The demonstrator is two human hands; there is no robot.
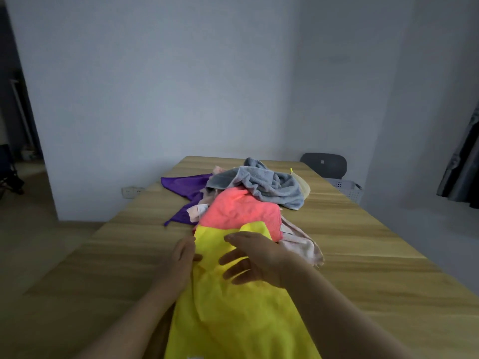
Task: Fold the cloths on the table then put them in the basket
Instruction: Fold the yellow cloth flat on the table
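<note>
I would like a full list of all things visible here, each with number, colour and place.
table: 1, light wood, centre
yellow cloth: 1, yellow, nearest
coral cloth: 1, coral, behind it
grey towel: 1, grey, atop pile
purple cloth: 1, purple, pile's left
pale cloth: 1, pinkish, pile's right
basket: 1, pale, beside table, far right
chair: 1, dark, behind table
socket: 1, white, left wall
left hand: 1, at yellow cloth's left edge
right hand: 1, fingers spread, over yellow cloth

Home rm, wood table (pixel 363 268), chair (pixel 324 165), curtain (pixel 464 172)
</note>
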